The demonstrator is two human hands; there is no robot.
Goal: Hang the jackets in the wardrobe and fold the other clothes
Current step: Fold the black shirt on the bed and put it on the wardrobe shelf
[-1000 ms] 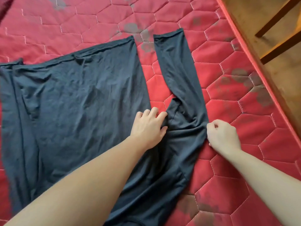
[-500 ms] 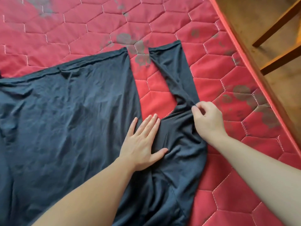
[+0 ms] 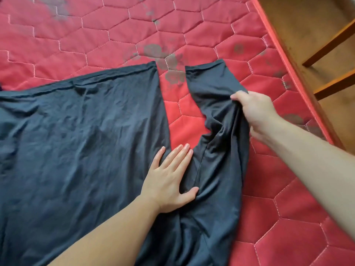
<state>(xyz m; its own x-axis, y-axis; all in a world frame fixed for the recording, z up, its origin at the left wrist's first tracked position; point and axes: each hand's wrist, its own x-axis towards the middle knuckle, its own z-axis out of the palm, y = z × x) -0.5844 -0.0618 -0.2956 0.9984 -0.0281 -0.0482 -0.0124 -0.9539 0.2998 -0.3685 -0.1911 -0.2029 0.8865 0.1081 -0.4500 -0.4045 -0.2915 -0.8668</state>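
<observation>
Dark shirt point(image 3: 76, 141) lies spread flat on the bed point(image 3: 288, 217), body covering the left & centre of view, hem edge running along the top, wrinkled in places. Bed cover is red w/ quilted hexagon stitching & faded grey flower prints.

Left hand point(image 3: 171, 179) lies flat on the shirt near the armpit, palm down, fingers straight & together, thumb out to the side; fingertips reach the bare red wedge between body & sleeve. It grips nothing, just presses.

Sleeve point(image 3: 209, 89) runs up & away from the body, cuff end near the flower prints, touching the bed there. Lower part is bunched & lifted.

Right hand point(image 3: 255, 112) is closed on the sleeve's outer edge, cloth pinched in the fingers & pulled up into folds; thumb side hidden, so exact grip can't be made out. Hands are apart, sleeve between them.

Far right: bed edge w/ piping, then wood floor point(image 3: 299, 25) & two brown chair legs point(image 3: 330, 47).
</observation>
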